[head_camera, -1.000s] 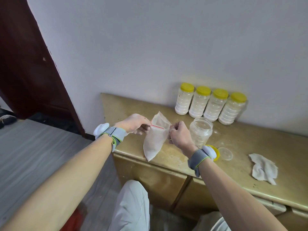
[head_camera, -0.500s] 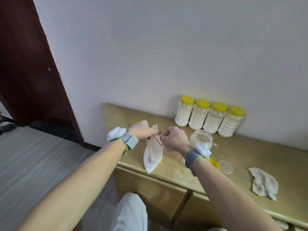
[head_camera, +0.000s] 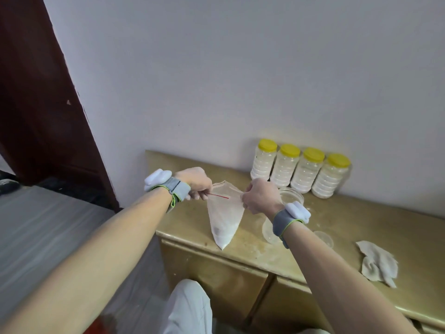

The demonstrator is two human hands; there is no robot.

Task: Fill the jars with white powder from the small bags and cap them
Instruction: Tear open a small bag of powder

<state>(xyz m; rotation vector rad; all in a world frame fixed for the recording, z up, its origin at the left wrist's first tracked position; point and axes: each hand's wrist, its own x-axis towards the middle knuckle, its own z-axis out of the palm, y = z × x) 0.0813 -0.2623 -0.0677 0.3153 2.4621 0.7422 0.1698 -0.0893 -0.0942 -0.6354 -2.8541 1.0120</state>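
A small clear zip bag (head_camera: 225, 216) with a red seal line hangs above the cabinet top, white powder gathered in its lower corner. My left hand (head_camera: 196, 183) pinches the bag's top left edge and my right hand (head_camera: 261, 197) pinches its top right edge, the mouth stretched between them. An open clear jar (head_camera: 292, 196) stands just behind my right wrist, partly hidden by it. Several filled jars with yellow caps (head_camera: 299, 171) line the wall. The loose yellow cap is hidden behind my right wrist.
The yellow-brown cabinet top (head_camera: 361, 227) ends at a front edge close to my knees. A clear inner lid (head_camera: 323, 238) lies right of my wrist and a crumpled white cloth (head_camera: 378, 262) further right. A dark red door frame (head_camera: 48, 104) stands at the left.
Both hands have pulled apart along the bag's top, stretching its mouth wider. The bag hangs straighter than a second ago. The camera has tilted up slightly.
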